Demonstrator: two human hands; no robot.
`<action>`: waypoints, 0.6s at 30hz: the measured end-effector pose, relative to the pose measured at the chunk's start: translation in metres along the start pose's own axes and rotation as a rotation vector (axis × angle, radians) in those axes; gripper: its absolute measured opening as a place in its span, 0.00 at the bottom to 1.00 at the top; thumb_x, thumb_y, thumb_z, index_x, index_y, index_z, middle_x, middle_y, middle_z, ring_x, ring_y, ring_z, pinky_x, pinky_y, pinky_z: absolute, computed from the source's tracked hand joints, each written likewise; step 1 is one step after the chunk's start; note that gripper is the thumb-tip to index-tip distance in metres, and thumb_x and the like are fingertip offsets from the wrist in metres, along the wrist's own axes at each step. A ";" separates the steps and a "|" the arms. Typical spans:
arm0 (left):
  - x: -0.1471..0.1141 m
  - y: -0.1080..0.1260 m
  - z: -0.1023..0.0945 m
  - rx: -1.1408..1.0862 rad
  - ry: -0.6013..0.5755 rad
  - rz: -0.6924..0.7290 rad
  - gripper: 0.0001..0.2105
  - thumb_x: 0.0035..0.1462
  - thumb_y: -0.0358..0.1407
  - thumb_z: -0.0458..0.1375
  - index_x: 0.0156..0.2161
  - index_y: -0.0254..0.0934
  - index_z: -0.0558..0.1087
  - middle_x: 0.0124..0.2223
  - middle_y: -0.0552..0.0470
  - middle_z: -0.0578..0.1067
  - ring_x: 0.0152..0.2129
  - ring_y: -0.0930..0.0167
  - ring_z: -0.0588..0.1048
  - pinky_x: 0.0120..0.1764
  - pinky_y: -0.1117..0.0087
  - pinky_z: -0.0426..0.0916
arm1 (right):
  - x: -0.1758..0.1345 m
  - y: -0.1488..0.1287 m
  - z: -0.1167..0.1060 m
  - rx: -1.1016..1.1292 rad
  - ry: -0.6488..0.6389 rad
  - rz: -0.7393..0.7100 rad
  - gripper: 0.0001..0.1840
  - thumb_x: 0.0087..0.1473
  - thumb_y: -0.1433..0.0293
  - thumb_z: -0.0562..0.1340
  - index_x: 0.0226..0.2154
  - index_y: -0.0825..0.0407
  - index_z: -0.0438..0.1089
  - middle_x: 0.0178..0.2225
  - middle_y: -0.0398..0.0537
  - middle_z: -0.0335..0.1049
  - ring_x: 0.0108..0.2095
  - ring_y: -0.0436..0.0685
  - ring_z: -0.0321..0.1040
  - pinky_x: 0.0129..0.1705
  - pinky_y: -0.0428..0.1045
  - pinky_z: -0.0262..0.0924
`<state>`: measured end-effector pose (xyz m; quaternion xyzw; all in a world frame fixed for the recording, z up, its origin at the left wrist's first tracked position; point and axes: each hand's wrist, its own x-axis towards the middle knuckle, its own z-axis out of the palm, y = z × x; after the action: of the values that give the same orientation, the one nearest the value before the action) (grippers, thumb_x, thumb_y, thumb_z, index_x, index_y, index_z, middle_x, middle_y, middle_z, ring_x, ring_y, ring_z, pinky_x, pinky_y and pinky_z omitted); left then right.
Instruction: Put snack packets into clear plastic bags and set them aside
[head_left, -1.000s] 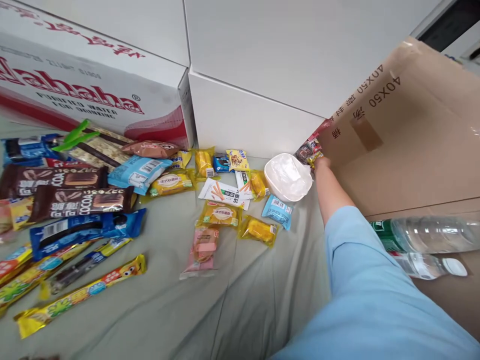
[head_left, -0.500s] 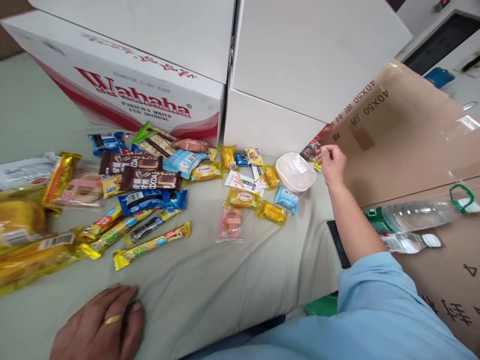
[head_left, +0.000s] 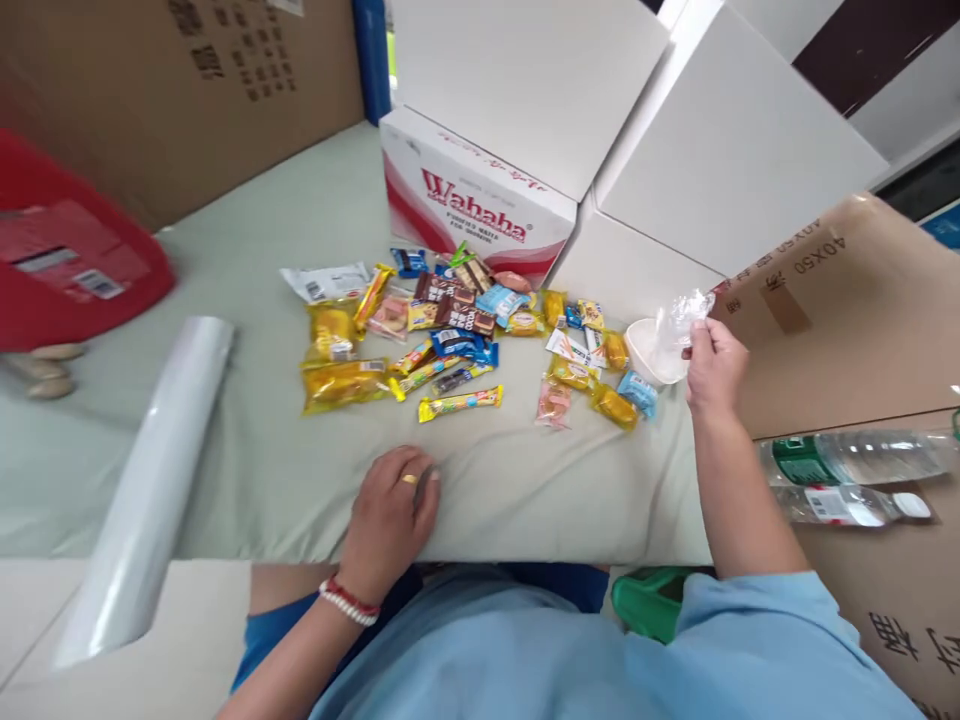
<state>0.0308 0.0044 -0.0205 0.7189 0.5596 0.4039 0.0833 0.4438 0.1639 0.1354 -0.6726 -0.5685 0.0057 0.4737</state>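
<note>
My right hand pinches a crumpled clear plastic bag at the table's right side. The bag hangs over a white bowl and hides part of it. Palm down on the pale cloth, my left hand lies with nothing in it, its fingers loosely bent. In front of it is a yellow snack stick. Beyond lies a pile of wrapped snacks, with brown cocoa packs and yellow-wrapped cakes. A smaller group, including a light blue packet and a pink packet, lies by the bowl.
A Wahaha carton and white boxes stand along the back. Leftward are a plastic roll overhanging the front edge and a red container. Water bottles lie right, by brown cardboard. A green stool stands below.
The view has swung left and back, bringing the roll and red container into sight. My right hand has come up from behind the bowl, now with the clear bag over it. My left hand stays resting.
</note>
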 end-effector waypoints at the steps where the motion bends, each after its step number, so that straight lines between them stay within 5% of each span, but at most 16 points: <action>1: -0.001 0.003 -0.004 -0.077 0.036 -0.049 0.06 0.67 0.34 0.56 0.44 0.38 0.76 0.45 0.43 0.78 0.47 0.60 0.77 0.52 0.55 0.74 | -0.029 -0.019 0.004 0.206 -0.074 0.082 0.20 0.62 0.50 0.60 0.35 0.49 0.74 0.31 0.46 0.71 0.31 0.56 0.68 0.33 0.50 0.65; 5: -0.001 0.026 -0.017 -0.583 -0.013 -0.374 0.13 0.69 0.45 0.57 0.42 0.40 0.78 0.40 0.46 0.78 0.37 0.66 0.78 0.39 0.63 0.75 | -0.162 -0.083 0.029 0.647 -0.616 0.425 0.22 0.52 0.46 0.70 0.32 0.48 0.76 0.31 0.48 0.73 0.30 0.58 0.69 0.34 0.52 0.67; 7: 0.001 0.036 -0.020 -1.007 -0.175 -0.647 0.23 0.68 0.56 0.53 0.48 0.39 0.77 0.41 0.46 0.78 0.27 0.70 0.76 0.23 0.70 0.66 | -0.215 -0.100 0.042 0.710 -0.762 0.539 0.24 0.51 0.44 0.71 0.31 0.49 0.77 0.29 0.47 0.73 0.29 0.57 0.67 0.33 0.52 0.66; 9: 0.003 0.042 -0.020 -1.299 -0.338 -0.836 0.28 0.61 0.62 0.58 0.44 0.36 0.77 0.33 0.49 0.75 0.20 0.74 0.71 0.18 0.74 0.55 | -0.248 -0.108 0.053 0.717 -0.827 0.583 0.26 0.52 0.43 0.70 0.30 0.49 0.77 0.26 0.45 0.70 0.27 0.54 0.64 0.31 0.50 0.62; 13: 0.001 0.040 -0.016 -1.331 -0.357 -0.915 0.22 0.50 0.53 0.72 0.32 0.36 0.74 0.21 0.59 0.66 0.17 0.79 0.62 0.21 0.76 0.53 | -0.263 -0.103 0.062 0.661 -0.775 0.585 0.27 0.51 0.42 0.70 0.33 0.50 0.78 0.25 0.43 0.68 0.25 0.52 0.59 0.29 0.48 0.58; 18: -0.006 0.034 -0.012 -1.094 -0.331 -0.720 0.17 0.57 0.51 0.67 0.35 0.37 0.77 0.24 0.57 0.70 0.21 0.74 0.66 0.27 0.72 0.61 | -0.248 -0.095 0.049 0.606 -0.729 0.470 0.31 0.60 0.40 0.62 0.48 0.48 0.78 0.37 0.49 0.75 0.31 0.54 0.64 0.33 0.50 0.64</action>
<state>0.0476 -0.0174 0.0043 0.3944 0.4590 0.4605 0.6494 0.2576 -0.0050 0.0381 -0.5692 -0.5032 0.5093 0.4042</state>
